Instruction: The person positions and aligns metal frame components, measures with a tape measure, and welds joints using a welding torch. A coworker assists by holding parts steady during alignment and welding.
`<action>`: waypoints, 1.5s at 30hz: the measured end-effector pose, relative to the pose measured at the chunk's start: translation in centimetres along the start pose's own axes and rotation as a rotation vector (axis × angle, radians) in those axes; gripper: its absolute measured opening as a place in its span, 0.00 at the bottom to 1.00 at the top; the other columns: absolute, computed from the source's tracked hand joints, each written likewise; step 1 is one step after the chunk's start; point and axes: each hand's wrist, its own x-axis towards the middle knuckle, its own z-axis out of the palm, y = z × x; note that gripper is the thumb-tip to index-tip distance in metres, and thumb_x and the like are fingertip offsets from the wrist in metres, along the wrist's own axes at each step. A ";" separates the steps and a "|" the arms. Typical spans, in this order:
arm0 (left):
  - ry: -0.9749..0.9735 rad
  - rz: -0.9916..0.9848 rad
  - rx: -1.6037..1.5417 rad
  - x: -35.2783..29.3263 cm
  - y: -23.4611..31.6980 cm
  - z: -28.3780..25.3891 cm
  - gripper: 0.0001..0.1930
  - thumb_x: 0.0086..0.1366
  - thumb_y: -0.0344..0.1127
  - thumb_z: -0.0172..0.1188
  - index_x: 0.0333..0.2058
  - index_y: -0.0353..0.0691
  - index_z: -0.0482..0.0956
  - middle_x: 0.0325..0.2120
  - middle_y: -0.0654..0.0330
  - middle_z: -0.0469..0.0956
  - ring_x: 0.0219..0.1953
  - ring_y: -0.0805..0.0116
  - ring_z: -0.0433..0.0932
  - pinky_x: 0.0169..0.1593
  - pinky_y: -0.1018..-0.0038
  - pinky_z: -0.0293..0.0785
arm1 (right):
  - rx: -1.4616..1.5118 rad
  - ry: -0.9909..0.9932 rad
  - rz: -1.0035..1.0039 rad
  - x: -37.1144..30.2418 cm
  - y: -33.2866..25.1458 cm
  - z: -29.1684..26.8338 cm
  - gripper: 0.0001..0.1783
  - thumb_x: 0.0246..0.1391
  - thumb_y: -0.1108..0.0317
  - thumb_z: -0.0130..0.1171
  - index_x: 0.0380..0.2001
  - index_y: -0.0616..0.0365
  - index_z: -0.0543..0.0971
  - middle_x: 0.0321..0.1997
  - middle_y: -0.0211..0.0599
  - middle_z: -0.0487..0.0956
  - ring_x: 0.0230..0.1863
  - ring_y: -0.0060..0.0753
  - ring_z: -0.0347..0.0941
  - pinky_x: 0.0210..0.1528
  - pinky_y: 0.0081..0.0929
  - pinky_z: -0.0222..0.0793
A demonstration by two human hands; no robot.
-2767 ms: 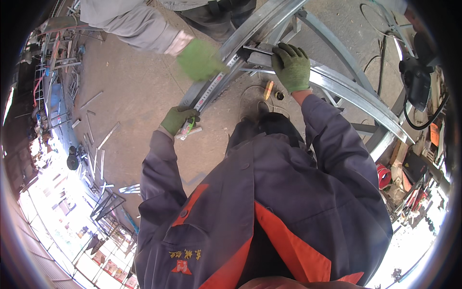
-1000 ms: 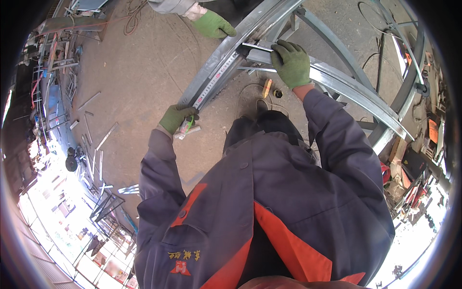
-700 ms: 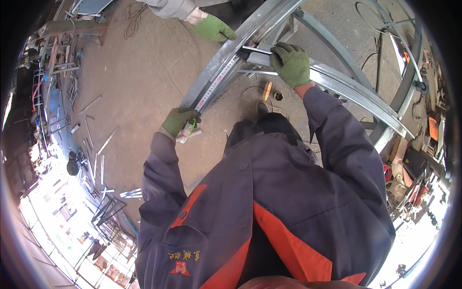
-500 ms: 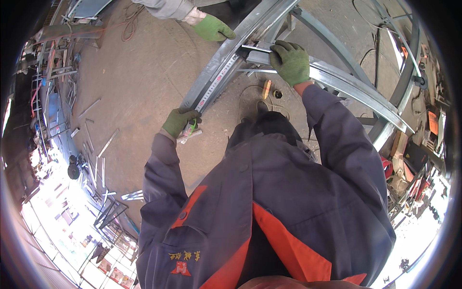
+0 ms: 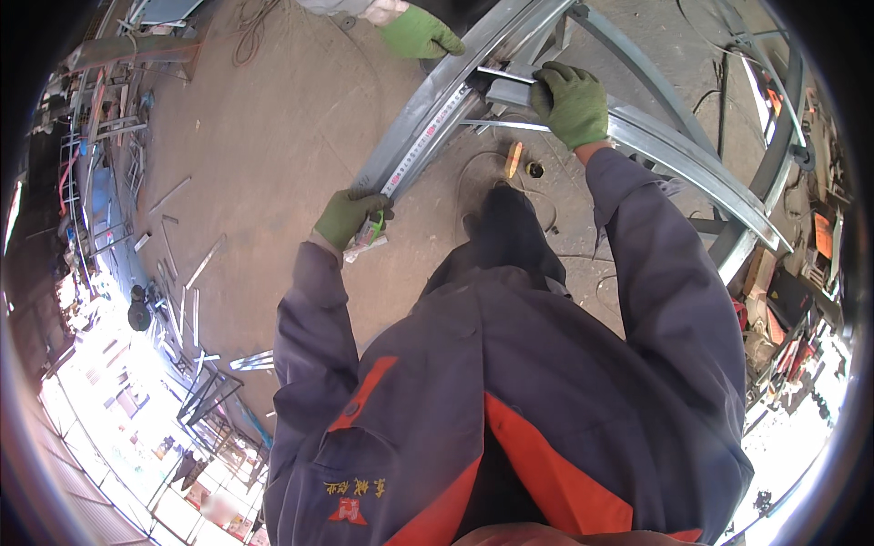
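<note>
My left hand (image 5: 346,218), in a green work glove, is closed around a green tape measure (image 5: 376,224) at the near end of a galvanized steel beam (image 5: 401,146). The pale tape blade (image 5: 426,139) lies extended along that beam, up to the joint with a second steel profile (image 5: 683,155). Across the top of this profile lies my gloved right hand (image 5: 574,105), fingers wrapped over it near the joint. Its fingertips are partly hidden. Another person's green-gloved hand (image 5: 421,35) rests at the far edge of the beam.
More steel members (image 5: 637,68) of the frame run to the right. On the floor below lie a yellow-orange object (image 5: 514,159), a small dark round object (image 5: 534,169) and thin cable. Metal offcuts (image 5: 205,262) are scattered at left; tools and scrap (image 5: 792,364) crowd the right.
The view has shifted slightly, and one of my legs shows further forward. Both hands keep about the same places on the steel, with the tape still stretched along the beam.
</note>
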 end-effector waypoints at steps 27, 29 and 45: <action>-0.027 -0.075 -0.074 0.4 0.7 -0.5 0.17 0.74 0.33 0.72 0.50 0.20 0.88 0.36 0.44 0.91 0.33 0.58 0.91 0.40 0.64 0.91 | 0.046 0.138 -0.028 -0.3 0.2 0.9 0.12 0.65 0.56 0.65 0.44 0.48 0.91 0.53 0.31 0.92 0.51 0.47 0.90 0.61 0.49 0.83; -0.026 -0.072 -0.100 0.4 0.7 -0.5 0.17 0.74 0.33 0.73 0.50 0.21 0.88 0.35 0.44 0.91 0.33 0.57 0.91 0.40 0.64 0.91 | 0.038 0.138 -0.029 -0.3 0.2 0.8 0.13 0.65 0.57 0.65 0.44 0.48 0.91 0.54 0.31 0.92 0.52 0.47 0.90 0.61 0.49 0.83; 0.020 -0.074 -0.096 0.7 0.2 -0.4 0.17 0.73 0.36 0.73 0.48 0.22 0.89 0.35 0.45 0.91 0.30 0.60 0.91 0.38 0.64 0.90 | 0.005 0.083 -0.009 -0.6 -0.1 0.8 0.15 0.68 0.54 0.64 0.48 0.47 0.90 0.57 0.30 0.91 0.56 0.44 0.89 0.65 0.48 0.80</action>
